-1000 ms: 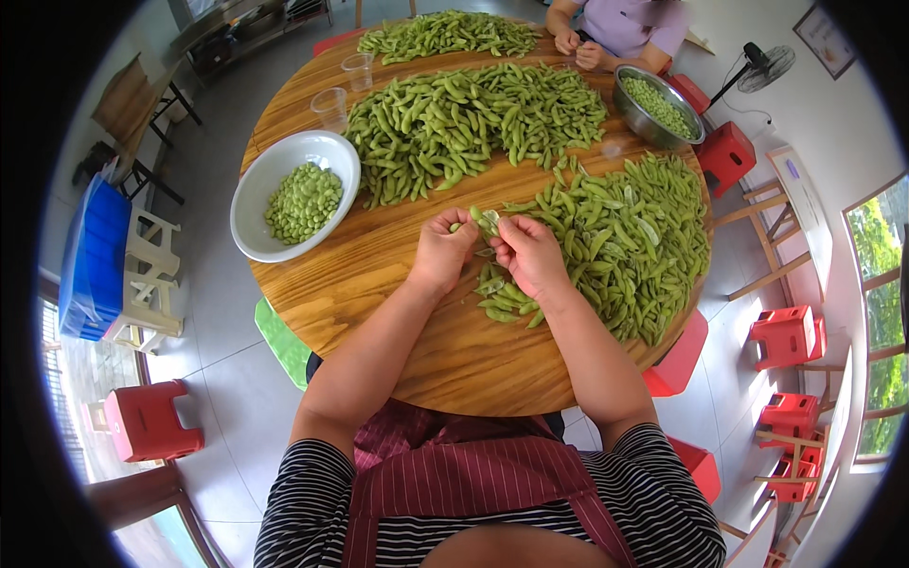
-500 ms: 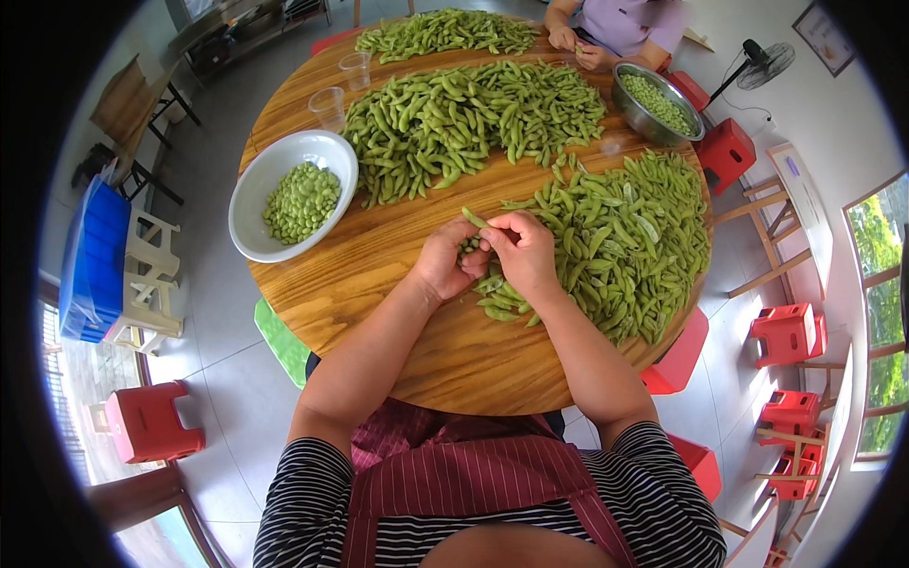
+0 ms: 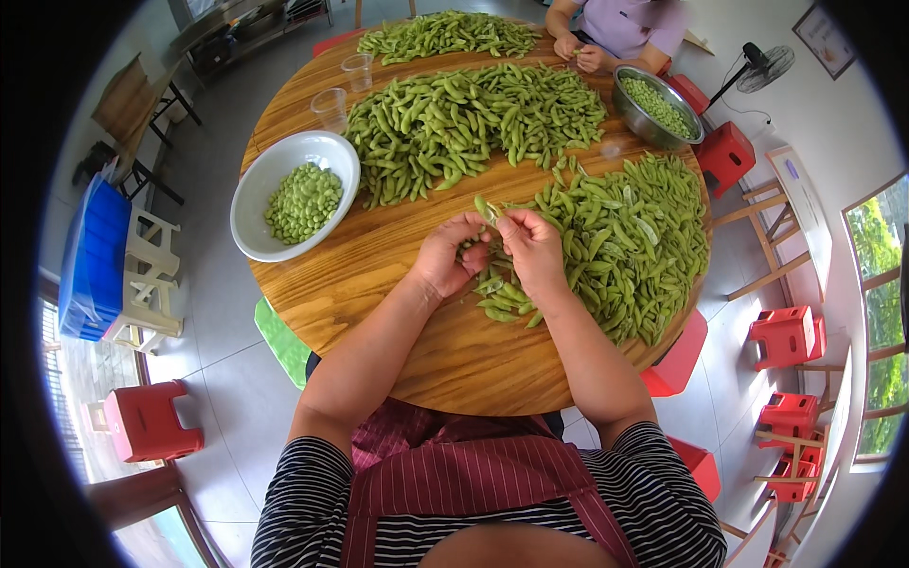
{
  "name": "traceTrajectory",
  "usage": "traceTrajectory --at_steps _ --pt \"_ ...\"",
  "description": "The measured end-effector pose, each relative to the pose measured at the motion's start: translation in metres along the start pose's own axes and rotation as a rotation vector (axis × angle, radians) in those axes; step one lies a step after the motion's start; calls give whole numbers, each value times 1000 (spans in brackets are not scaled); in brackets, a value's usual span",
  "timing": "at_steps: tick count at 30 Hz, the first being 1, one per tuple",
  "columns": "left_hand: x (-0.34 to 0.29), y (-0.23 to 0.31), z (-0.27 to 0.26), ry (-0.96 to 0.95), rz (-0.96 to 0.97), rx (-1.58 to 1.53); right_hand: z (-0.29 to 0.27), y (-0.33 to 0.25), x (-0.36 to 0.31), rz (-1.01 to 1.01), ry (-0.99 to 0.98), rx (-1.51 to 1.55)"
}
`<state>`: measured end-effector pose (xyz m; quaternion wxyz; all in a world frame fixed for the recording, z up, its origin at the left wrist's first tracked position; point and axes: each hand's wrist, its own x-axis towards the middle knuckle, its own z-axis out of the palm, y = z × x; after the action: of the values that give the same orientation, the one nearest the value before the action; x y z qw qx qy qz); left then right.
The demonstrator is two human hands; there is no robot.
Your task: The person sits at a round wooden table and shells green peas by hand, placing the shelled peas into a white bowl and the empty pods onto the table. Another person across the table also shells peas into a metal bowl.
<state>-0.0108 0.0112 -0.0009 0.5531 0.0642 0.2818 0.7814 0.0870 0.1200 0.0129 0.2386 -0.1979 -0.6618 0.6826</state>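
Note:
Over the round wooden table, my left hand (image 3: 449, 256) and my right hand (image 3: 532, 250) meet, fingertips close together. A green soybean pod (image 3: 487, 210) sticks up between them, pinched by my right thumb and fingers, and looks split. My left fingers are curled around several shelled beans (image 3: 467, 245), partly hidden; its fingertips touch or nearly touch the pod. Just beyond and right of my right hand spreads a heap of flattened-looking pods (image 3: 625, 251). Farther off lies a heap of plump pods (image 3: 445, 123). On the left, a white bowl (image 3: 245, 225) holds shelled beans (image 3: 303, 202).
Two clear plastic cups (image 3: 329, 109) stand behind the white bowl. At the far right, a metal bowl (image 3: 696, 135) of beans sits near a co-worker's hands (image 3: 587, 57). Another pod heap (image 3: 445, 36) lies at the back. Red stools (image 3: 151, 421) surround the table (image 3: 379, 241).
My right hand has moved slightly right, drawing the pod away from my left fingers. The pod, whole-looking before, now appears split and paler. My left hand stays nearly in place.

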Motion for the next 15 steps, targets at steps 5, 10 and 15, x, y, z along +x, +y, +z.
traceTrajectory --at_steps 5,10,15 --pt "-3 6 5 125 116 -3 -7 -5 2 35 -130 -74" --pt "4 -1 -8 71 164 121 -3 -10 -1 101 -139 -109" --pt "2 -2 -3 60 136 213 -7 -5 1 149 -176 -105"
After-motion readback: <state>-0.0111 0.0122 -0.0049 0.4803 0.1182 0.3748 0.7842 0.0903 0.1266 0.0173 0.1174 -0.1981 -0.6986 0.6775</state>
